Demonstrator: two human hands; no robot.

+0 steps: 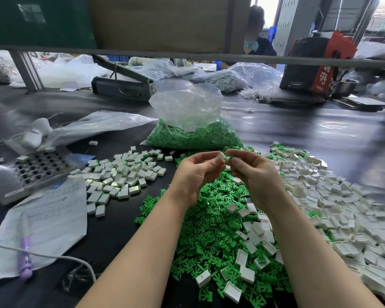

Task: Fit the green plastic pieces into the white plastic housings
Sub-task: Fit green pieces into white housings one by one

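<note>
Head view over a dark table (pixel 298 130). The left hand (pixel 196 172) is raised above the work, fingers curled, pinching a white housing (pixel 221 156) at its fingertips. The right hand (pixel 251 172) faces it, fingers curled, pinching a green piece (pixel 227 158) whose tip sits just beside the housing; whether the two parts touch cannot be told. Both hands hover above a heap of loose green pieces (pixel 209 230) that spreads toward the near edge of the table, with scattered white housings lying on it. To the right, a broad pile of housings (pixel 333 196), many open side up. To the left, a smaller group of white blocks (pixel 120 174), some showing green at one edge. Behind the hands stands a clear bag (pixel 193 127) partly filled with green pieces. At far left, a grey tray with a grid of holes (pixel 38 167), a handwritten sheet (pixel 49 218) overlapping its near edge, a purple pen (pixel 25 252) lying on the sheet, and a white cable (pixel 60 256) crossing the sheet. Another person (pixel 257 34) sits beyond the table.
</note>
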